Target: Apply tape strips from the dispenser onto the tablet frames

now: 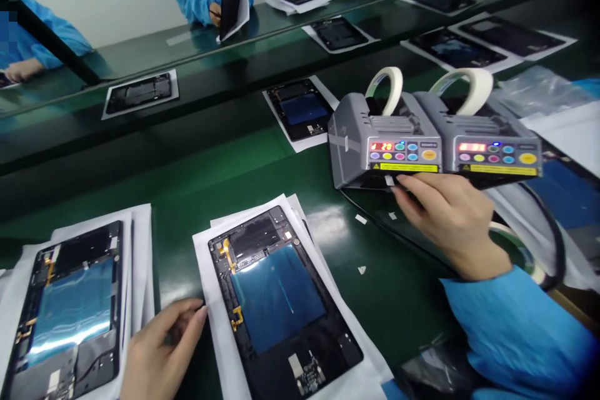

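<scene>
Right hand (pixel 452 225) is pinching a small white tape strip (pixel 389 180) at a grey box-shaped tape dispenser (pixel 384 140) between its fingers; left hand (pixel 162 350) is resting, fingers open, beside a thin black tablet frame (pixel 276 300) — likely fragile, best held by its edges — lying on white paper (pixel 206 275) on the green worktop (pixel 398 300).

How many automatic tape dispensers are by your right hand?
2: one automatic tape dispenser just beyond your right hand, and a second automatic tape dispenser beside it on its right. Others may be hidden.
</scene>
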The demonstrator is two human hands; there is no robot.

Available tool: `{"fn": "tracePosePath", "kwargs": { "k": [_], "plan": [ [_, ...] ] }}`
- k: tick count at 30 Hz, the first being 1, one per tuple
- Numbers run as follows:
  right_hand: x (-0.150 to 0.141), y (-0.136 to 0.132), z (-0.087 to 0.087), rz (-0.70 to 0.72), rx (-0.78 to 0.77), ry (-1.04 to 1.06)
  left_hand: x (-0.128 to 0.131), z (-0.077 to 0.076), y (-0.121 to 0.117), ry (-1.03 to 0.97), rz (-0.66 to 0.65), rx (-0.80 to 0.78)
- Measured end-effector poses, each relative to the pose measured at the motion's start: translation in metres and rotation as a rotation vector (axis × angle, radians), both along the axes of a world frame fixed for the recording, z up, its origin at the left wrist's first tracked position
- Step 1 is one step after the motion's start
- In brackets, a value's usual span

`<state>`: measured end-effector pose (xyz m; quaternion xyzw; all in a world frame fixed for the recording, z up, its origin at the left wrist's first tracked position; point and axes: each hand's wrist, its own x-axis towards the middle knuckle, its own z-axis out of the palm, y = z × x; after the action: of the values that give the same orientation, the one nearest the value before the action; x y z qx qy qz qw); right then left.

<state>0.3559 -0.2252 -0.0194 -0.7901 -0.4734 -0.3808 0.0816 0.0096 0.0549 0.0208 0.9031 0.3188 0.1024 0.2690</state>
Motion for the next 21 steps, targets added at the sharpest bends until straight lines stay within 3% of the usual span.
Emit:
{"fn": "tracePosePath", "kwargs": {
  "k": [2, 5, 8, 11, 13, 16, 21],
  "plan": [
    [0.002, 0.001, 0.001, -0.010, -0.017, -0.072, 0.000, 0.004, 0.000, -0.045, -0.058, 0.057],
    [-0.010, 0.003, 0.011, 0.090, -0.001, -0.087, 0.012, 0.015, -0.007, -0.090, -0.208, 0.128],
    [-0.035, 0.019, 0.022, 0.227, 0.031, 0.154, 0.042, 0.022, -0.021, -0.085, -0.394, 0.183],
    [-0.058, 0.052, 0.023, 0.454, -0.069, 0.422, 0.078, 0.016, -0.033, -0.009, -0.530, 0.247],
    [-0.067, 0.076, 0.015, 0.572, -0.126, 0.477, 0.099, 0.006, -0.038, 0.070, -0.560, 0.303],
    [-0.068, 0.103, -0.003, 0.632, -0.122, 0.549, 0.119, -0.007, -0.040, 0.131, -0.537, 0.363],
    [-0.065, 0.108, -0.021, 0.662, -0.113, 0.607, 0.135, -0.017, -0.041, 0.080, -0.505, 0.366]
  ]
}}
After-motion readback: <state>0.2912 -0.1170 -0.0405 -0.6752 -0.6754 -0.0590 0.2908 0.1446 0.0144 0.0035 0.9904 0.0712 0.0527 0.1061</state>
